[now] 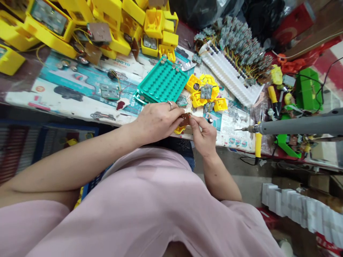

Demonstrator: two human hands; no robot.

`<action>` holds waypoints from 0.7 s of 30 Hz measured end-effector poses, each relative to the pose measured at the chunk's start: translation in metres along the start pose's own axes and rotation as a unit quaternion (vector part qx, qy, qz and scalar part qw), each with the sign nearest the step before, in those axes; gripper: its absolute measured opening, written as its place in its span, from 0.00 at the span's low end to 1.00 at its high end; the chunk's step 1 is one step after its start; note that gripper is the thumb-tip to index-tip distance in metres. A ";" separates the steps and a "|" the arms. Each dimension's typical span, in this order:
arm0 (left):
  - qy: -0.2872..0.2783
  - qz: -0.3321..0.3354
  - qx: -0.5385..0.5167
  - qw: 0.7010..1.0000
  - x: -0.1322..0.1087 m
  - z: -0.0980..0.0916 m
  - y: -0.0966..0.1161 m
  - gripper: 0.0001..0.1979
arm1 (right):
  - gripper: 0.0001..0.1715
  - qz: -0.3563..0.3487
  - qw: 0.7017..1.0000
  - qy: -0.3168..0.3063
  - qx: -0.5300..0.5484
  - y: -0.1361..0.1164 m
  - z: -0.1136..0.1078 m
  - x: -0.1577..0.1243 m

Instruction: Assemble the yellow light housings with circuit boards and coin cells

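Between my hands, close to the table's front edge, is a small brown circuit board point(185, 120). My left hand point(158, 120) pinches its left side, a ring on one finger. The thumb and fingers of my right hand point(203, 134) grip its right side. Directly below the board a piece of yellow plastic housing point(179, 130) shows in part. Just beyond my left hand lies a green tray point(164, 81) with rows of round dimples. Yellow housings point(197, 98) with a grey-green circuit board point(206, 92) among them sit beyond my right hand.
Many yellow plastic cases point(107, 14) crowd the back left. A white ribbed rack point(227, 73) with wired grey parts stands back right. From the right edge an electric screwdriver point(294, 125) juts over the table. A loose wired board point(109, 91) lies left of the tray.
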State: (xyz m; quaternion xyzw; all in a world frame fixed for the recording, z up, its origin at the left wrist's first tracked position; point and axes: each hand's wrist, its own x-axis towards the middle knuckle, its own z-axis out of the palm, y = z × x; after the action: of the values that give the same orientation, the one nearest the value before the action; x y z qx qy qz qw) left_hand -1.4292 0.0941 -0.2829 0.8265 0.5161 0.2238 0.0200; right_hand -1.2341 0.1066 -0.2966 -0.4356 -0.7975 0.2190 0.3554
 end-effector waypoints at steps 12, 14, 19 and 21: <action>-0.031 0.030 0.062 0.997 -0.004 -0.004 0.005 0.15 | 0.13 -0.099 0.990 0.034 -0.099 0.000 0.009 -0.003; -0.028 0.025 0.044 0.998 -0.005 -0.004 0.003 0.15 | 0.12 -0.107 0.988 0.042 -0.103 -0.001 0.010 -0.003; 0.050 -0.064 -0.100 0.992 -0.016 -0.007 -0.004 0.17 | 0.12 -0.110 0.982 0.085 -0.128 -0.004 0.013 -0.007; 0.027 -0.125 -0.212 0.969 -0.021 -0.009 -0.005 0.20 | 0.14 -0.101 0.980 0.087 -0.150 -0.004 0.017 -0.010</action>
State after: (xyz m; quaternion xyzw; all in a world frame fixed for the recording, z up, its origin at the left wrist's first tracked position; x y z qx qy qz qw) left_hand -1.4447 0.0769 -0.2833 0.7257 0.5567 0.3462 0.2089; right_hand -1.2456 0.0956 -0.3090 -0.4189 -0.8270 0.0208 0.3744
